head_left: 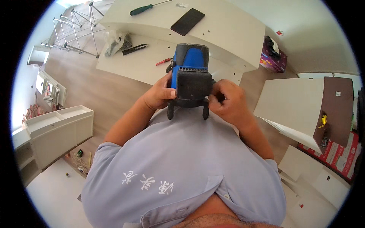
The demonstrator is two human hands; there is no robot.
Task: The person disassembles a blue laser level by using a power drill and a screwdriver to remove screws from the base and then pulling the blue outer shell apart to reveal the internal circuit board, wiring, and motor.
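Observation:
A blue and black laser level [193, 83] on short black legs is held upright in front of my chest. My left hand [159, 95] is closed round its left side, the thumb lying along the lower front edge. At the lower right side of the level, my right hand [231, 102] has its fingers curled in and pressed against the casing. The fingertips of the right hand are partly hidden, so what they touch there cannot be made out.
Beyond the level stands a white cabinet [235, 30]. A black phone [188, 22] and green screwdriver [141, 10] lie on it; a utility knife [135, 49], red tool [164, 61] and plastic bag [117, 45] lie lower. White panels [289, 102] stand right, a drawer unit [62, 133] left.

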